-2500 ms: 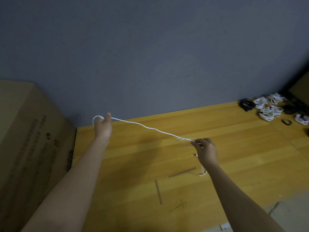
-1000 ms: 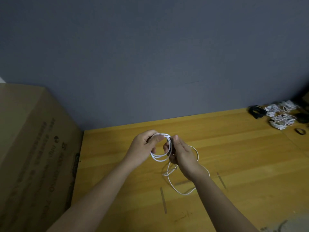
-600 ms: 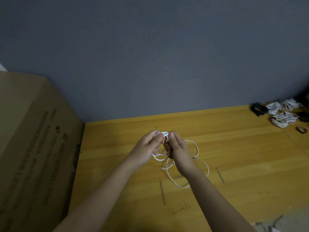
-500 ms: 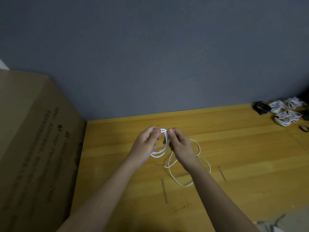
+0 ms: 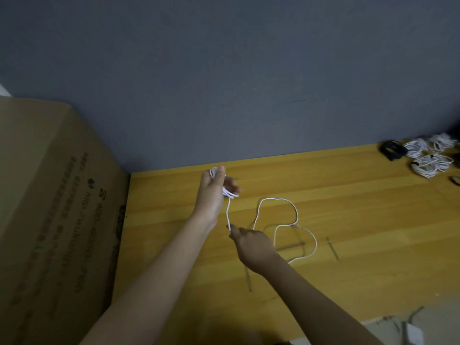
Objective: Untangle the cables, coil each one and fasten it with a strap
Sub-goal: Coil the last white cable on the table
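A printed cardboard box (image 5: 57, 215) is standing at the left edge of a wooden tabletop (image 5: 361, 220). Beside it, the left hand (image 5: 211, 195) is gripping a small coil of thin white cable (image 5: 227, 191), fingers curled round the loops. The right hand (image 5: 251, 245) is apparently pinching the strand below, its slack looping over bare wood. Bundled white cables (image 5: 431, 165) and a black coil (image 5: 393, 149) are lying at the far right corner.
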Available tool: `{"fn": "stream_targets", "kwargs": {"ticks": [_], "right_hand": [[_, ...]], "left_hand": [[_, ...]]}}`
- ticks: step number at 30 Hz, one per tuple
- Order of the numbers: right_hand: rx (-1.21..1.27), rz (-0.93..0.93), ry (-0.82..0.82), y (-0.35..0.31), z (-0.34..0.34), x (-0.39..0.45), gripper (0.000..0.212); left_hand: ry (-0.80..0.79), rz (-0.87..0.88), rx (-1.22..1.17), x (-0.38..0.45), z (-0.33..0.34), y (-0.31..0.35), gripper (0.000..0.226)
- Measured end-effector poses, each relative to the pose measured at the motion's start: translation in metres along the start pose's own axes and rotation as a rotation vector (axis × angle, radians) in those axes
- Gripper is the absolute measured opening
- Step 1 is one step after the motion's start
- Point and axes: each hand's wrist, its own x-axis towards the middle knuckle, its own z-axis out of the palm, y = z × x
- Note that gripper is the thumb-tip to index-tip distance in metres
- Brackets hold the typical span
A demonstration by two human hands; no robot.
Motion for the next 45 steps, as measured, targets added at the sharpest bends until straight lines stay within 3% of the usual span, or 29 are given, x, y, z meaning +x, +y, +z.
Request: {"fn": "stream_targets", "kwargs": {"ticks": [2, 5, 7, 8, 10, 13, 17, 22, 29, 34, 38, 42, 45], "right_hand": [[-0.088, -0.098, 0.046, -0.001, -0.012, 0.0, 0.035], [-0.268, -0.28, 0.239, 0.001, -0.033, -0.008, 0.015], [-0.232, -0.37, 0.402, 0.005, -0.046, -0.01, 0.008], [-0.189, -0.401, 0.484, 0.01, -0.052, -0.01, 0.015], [-0.132, -0.395, 0.613, 0.02, -0.066, -0.011, 0.023], [-0.014, -0.238, 0.743, 0.035, -0.081, -0.009, 0.02], [0.373, 0.085, 0.712, 0.047, -0.087, 0.002, 0.042], [1.049, 0.097, 0.55, 0.062, -0.086, 0.017, 0.014], [1.287, 0.263, 0.275, 0.05, -0.035, 0.015, 0.023], [1.027, 0.253, 0.168, 0.025, -0.021, 0.012, 0.03], [0.457, 0.084, 0.022, 0.013, -0.023, 0.008, 0.042], [0.126, -0.097, 0.01, 0.005, -0.037, 0.005, 0.044], [0.079, -0.221, 0.044, 0.003, -0.05, -0.001, 0.035]], "left_hand": [[-0.095, 0.043, 0.119, 0.002, 0.001, -0.006, 0.012], [-0.223, 0.126, 0.522, 0.006, -0.005, -0.016, 0.013], [-0.311, 0.124, 0.773, 0.007, -0.014, -0.02, 0.019], [-0.359, 0.107, 0.853, 0.007, -0.018, -0.021, 0.022], [-0.443, 0.043, 0.896, 0.004, -0.026, -0.023, 0.025], [-0.543, -0.052, 0.774, -0.006, -0.027, -0.018, 0.039], [-0.578, -0.169, 0.51, -0.022, -0.017, -0.007, 0.044], [-0.608, -0.224, 0.372, -0.026, -0.011, 0.005, 0.029], [-0.465, -0.168, 0.049, -0.015, -0.005, 0.015, 0.029], [-0.385, -0.129, -0.05, -0.001, 0.003, 0.017, 0.031], [-0.296, -0.122, -0.068, 0.011, 0.013, 0.013, 0.022], [-0.234, -0.067, 0.146, 0.021, 0.016, -0.001, 0.017], [-0.234, 0.018, 0.341, 0.029, 0.006, -0.009, 0.008]]}}
